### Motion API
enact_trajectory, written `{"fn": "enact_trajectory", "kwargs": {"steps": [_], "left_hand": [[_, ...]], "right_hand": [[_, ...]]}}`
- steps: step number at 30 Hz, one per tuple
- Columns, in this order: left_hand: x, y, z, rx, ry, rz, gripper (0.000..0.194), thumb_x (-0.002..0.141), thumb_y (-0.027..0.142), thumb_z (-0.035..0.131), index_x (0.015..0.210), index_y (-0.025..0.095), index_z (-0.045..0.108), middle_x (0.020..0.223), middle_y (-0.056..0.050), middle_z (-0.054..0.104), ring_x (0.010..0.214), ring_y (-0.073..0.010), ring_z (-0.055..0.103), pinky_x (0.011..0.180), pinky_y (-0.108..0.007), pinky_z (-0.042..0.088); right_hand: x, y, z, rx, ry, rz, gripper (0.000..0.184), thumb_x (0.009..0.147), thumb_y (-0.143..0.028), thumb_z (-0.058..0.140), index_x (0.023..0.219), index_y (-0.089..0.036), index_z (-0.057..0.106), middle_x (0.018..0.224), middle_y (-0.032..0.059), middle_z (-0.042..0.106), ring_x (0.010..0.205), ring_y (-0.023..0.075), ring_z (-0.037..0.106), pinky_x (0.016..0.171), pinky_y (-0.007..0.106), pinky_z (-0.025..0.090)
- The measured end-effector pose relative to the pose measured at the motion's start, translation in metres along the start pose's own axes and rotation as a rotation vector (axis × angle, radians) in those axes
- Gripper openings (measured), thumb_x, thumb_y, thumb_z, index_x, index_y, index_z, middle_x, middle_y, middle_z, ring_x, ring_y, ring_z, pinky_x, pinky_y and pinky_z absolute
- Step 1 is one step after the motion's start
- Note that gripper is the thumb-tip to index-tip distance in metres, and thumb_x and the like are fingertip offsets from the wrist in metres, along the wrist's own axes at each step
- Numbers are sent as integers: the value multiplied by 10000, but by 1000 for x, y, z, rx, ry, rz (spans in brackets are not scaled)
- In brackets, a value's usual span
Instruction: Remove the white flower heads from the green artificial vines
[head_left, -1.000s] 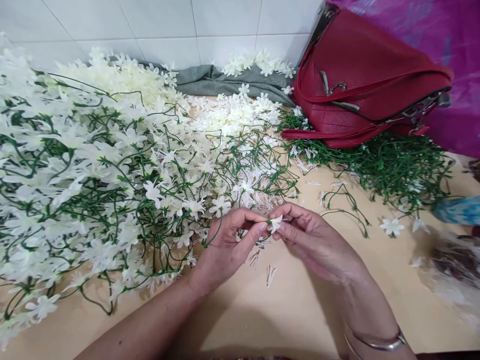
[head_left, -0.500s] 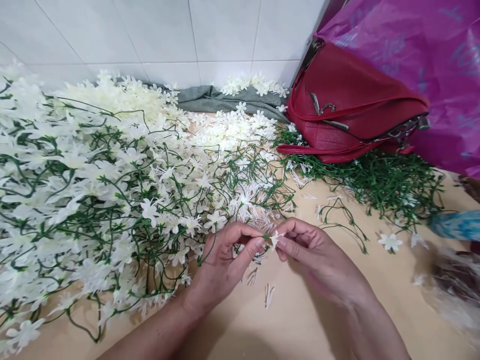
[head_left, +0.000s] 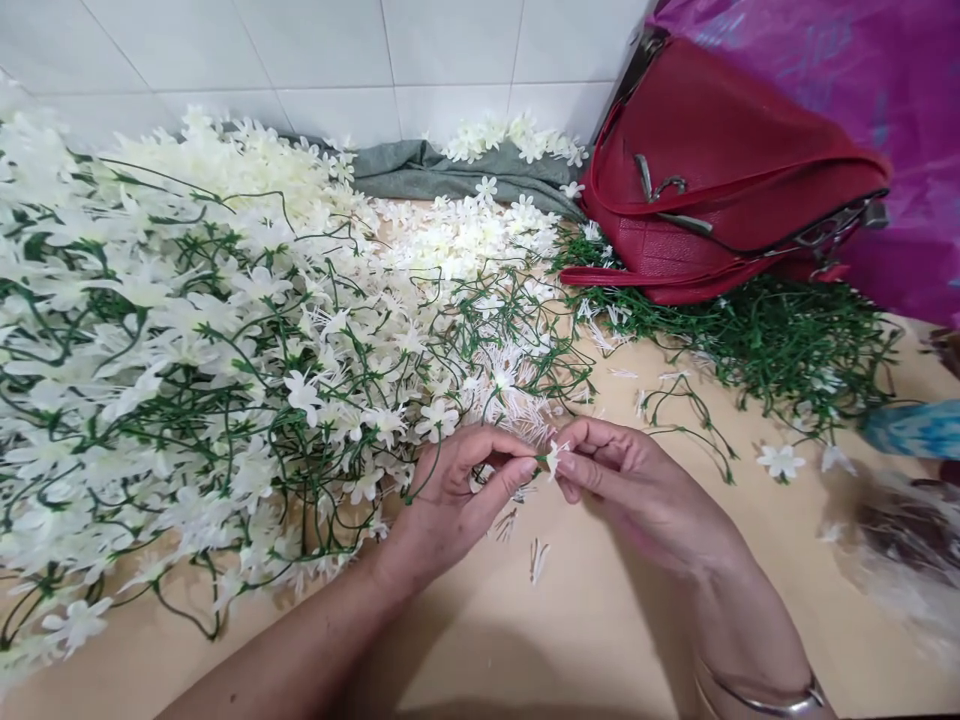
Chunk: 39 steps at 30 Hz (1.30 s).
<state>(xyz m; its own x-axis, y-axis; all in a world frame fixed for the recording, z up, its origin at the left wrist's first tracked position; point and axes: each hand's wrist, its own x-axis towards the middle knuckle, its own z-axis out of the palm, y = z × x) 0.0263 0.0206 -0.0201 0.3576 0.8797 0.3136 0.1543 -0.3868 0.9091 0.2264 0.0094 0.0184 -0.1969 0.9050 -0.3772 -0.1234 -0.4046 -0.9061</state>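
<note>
Between my hands, over the table's middle, is a small white artificial flower (head_left: 553, 459) on a green stem. My left hand (head_left: 469, 482) pinches the green stem just behind the bloom, thumb against forefinger. The thumb and forefinger of my right hand (head_left: 619, 477) close on the white petals from the other side. White stamens (head_left: 538, 560) lie loose on the table below my hands. Beside my left hand spreads a big heap of white artificial flowers (head_left: 225, 380) with green stems. The fingertips partly hide the flower's centre.
A red handbag (head_left: 720, 180) rests on a pile of green stems (head_left: 787, 335) at the back right, before a purple bag (head_left: 915, 200). Loose white petals (head_left: 457, 235) and grey cloth (head_left: 450, 172) lie along the tiled wall. Clear plastic (head_left: 911, 540) is at right.
My view has tilted down slightly, so the background sits higher and a bracelet shows on my right wrist. Both hands keep their pinch on the flower, with little movement.
</note>
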Motion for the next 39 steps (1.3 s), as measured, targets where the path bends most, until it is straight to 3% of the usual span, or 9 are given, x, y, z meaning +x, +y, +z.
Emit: {"fn": "enact_trajectory", "kwargs": {"steps": [15, 39], "left_hand": [[1, 4, -1, -1, -72, -61, 93, 1005, 237, 635, 970, 183, 702, 833, -32, 756, 767, -148, 688, 721, -276, 536], [2, 4, -1, 84, -102, -15, 76, 998, 183, 641, 928, 168, 667, 772, 5, 690, 705, -122, 623, 699, -247, 464]], "right_hand": [[4, 6, -3, -41, -75, 15, 307, 810, -484, 842, 815, -217, 690, 605, -26, 652, 607, 138, 554, 685, 305, 423], [6, 3, -4, -75, -122, 33, 266, 854, -448, 802, 790, -222, 678, 590, -31, 672, 629, 134, 556, 702, 304, 414]]}}
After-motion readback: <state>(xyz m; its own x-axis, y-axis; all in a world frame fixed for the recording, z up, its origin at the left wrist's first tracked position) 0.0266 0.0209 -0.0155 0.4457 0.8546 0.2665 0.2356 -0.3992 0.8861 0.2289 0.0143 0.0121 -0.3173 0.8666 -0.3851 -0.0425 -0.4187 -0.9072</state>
